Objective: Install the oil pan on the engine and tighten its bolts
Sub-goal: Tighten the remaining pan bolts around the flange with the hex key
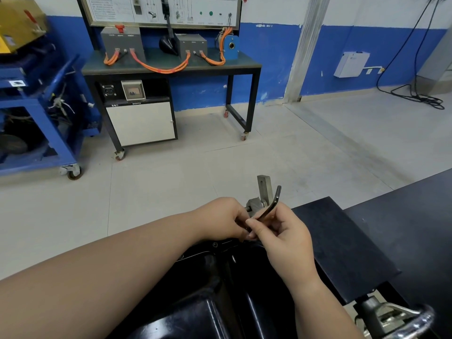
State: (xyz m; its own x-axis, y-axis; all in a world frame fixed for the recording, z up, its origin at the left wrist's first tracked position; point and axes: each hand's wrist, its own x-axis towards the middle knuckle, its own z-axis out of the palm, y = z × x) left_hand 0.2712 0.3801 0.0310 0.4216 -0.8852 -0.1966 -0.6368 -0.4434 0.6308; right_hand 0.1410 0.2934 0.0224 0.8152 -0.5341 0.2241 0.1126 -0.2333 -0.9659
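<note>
Oil pan (210, 280), one, black and glossy, lies low at centre beneath two hands. The right hand (281, 233) pinches one bent hex key (268, 209). The left hand (220, 218) curls at the key's lower end, its grip hidden. One bolt (215, 244) sits in the pan's rim.

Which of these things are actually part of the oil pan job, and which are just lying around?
Job: hex key in the right hand; oil pan; bolt on its flange.
Lying about: bench; orange cables; blue cart; wall box; floor cables.
</note>
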